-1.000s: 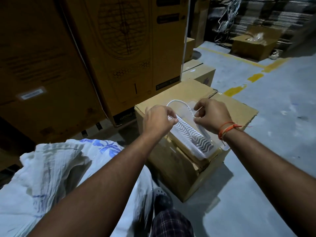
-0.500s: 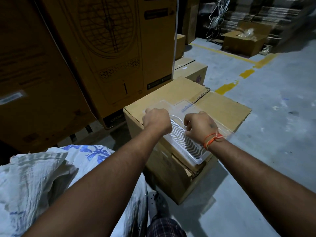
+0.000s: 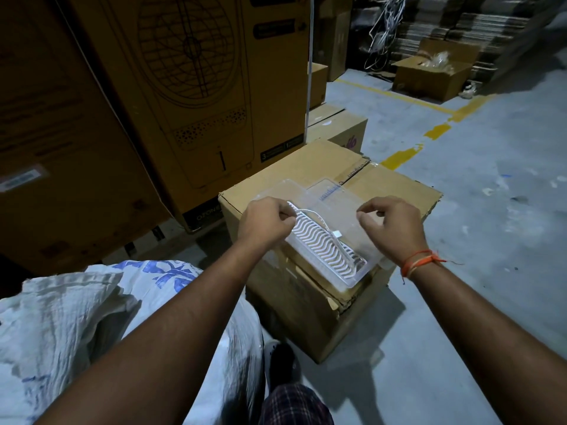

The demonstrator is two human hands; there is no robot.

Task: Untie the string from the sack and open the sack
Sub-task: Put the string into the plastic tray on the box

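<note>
Your left hand [image 3: 266,221] and right hand [image 3: 389,223] are both out over the cardboard box [image 3: 310,289] in front of you. On top of the box lies a clear plastic tray [image 3: 343,265] w/ a row of white wavy ribs inside, its near end hanging a bit past the box edge.

Left hand: fingers curled tight, pinching one end of a thin white cord [image 3: 319,217] right at the tray's far-left corner. The cord arcs over the ribs and ends in a small white plug lying on the tray, between your two hands. Right hand: fingers curled in, thumb and forefinger closed together above the tray's right side; can't tell if anything's pinched between them. An orange thread band [image 3: 418,265] sits on your right wrist.

The sack [image 3: 70,326] — white woven, blue print — is left of the box and nearer you, under your left forearm, mouth crumpled and loose. No hand's touching it. Can't make out a string on it.

Tall fan cartons [image 3: 190,87] stand just behind the box on its left. Past the box to the right, a grey floor w/ yellow line marks [image 3: 435,130], and well beyond it an open carton [image 3: 432,75].
</note>
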